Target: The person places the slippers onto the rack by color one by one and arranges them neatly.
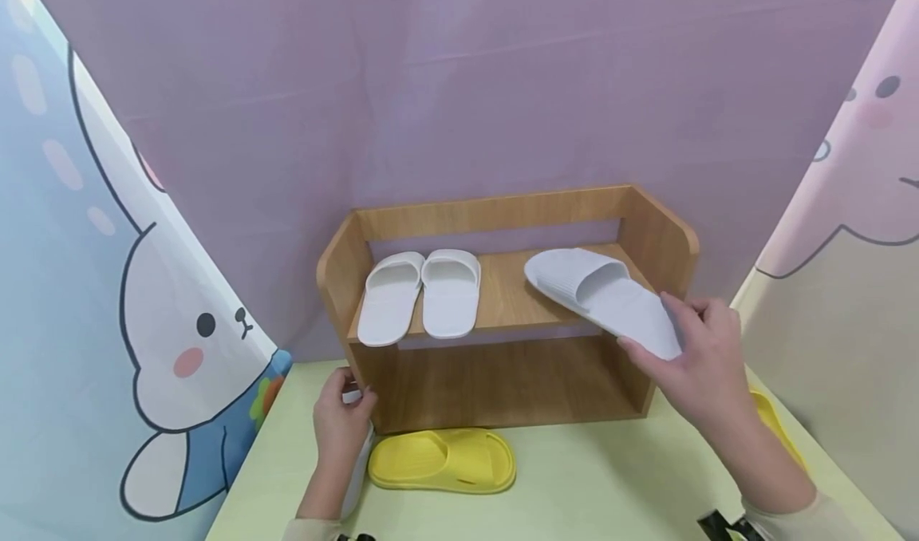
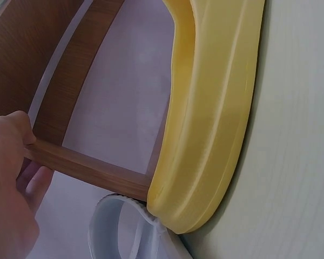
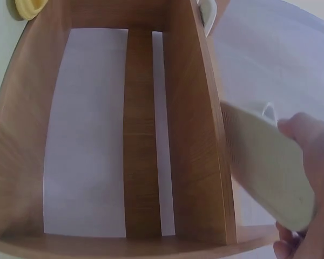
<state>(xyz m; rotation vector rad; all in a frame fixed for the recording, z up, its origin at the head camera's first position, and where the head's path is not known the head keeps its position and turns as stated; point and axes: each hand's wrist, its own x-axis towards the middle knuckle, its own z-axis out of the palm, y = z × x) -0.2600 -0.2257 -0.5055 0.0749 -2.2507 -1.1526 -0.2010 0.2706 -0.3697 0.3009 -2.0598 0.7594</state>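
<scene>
My right hand (image 1: 700, 361) grips a white slipper (image 1: 632, 306) by its heel, thumb on one side and fingers on the other. The slipper slants, its toe over the right part of the upper shelf of a wooden shoe rack (image 1: 502, 290); its sole (image 3: 267, 162) faces the right wrist camera. My left hand (image 1: 341, 417) pinches the front edge of the rack's left side panel (image 2: 92, 170), thumb and fingers on opposite faces. A pair of white slippers, the left slipper (image 1: 391, 302) and the right slipper (image 1: 451, 298), sits side by side on the upper shelf's left.
A yellow slipper (image 1: 441, 461) lies sideways on the pale table (image 1: 574, 485) before the rack. Another white slipper (image 2: 110, 221) is beside the rack's left end, partly hidden by my left hand. Another yellow thing (image 1: 775, 425) shows behind my right forearm. A purple cloth (image 1: 467, 86) hangs behind.
</scene>
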